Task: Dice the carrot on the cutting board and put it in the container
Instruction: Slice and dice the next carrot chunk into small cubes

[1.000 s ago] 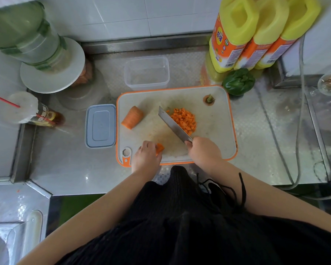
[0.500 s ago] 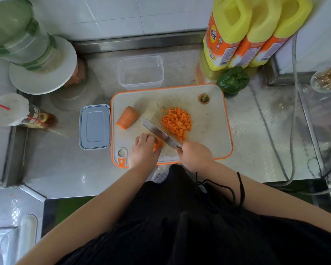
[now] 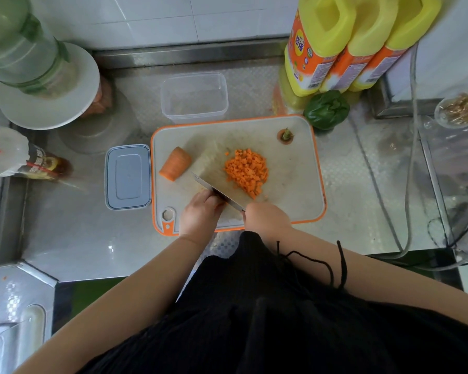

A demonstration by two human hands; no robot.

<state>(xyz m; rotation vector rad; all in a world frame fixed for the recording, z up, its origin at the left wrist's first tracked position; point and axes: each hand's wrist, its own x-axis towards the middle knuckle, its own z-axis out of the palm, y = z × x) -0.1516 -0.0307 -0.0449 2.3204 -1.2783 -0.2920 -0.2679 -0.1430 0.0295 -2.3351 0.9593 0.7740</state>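
Note:
A white cutting board [image 3: 295,184] with an orange rim lies on the steel counter. A pile of diced carrot [image 3: 247,171] sits at its middle. A thick carrot chunk [image 3: 175,163] lies at its left, and the cut carrot top [image 3: 285,136] at its far right corner. My right hand [image 3: 266,217] grips the knife [image 3: 216,190], whose blade slants up to the left. My left hand [image 3: 200,213] presses down beside the blade at the board's near edge; the carrot piece under its fingers is hidden. A clear container [image 3: 194,97] stands behind the board.
A grey lid [image 3: 127,176] lies left of the board. Three yellow bottles [image 3: 346,41] and a green pepper [image 3: 326,109] stand at the back right. A large jar on a white plate [image 3: 43,85] and a lying bottle [image 3: 25,160] are at the left. Cables [image 3: 405,184] run on the right.
The knife came down and left, against my left fingers. My left hand closed over the small carrot piece, which no longer shows. The camera view shifted slightly.

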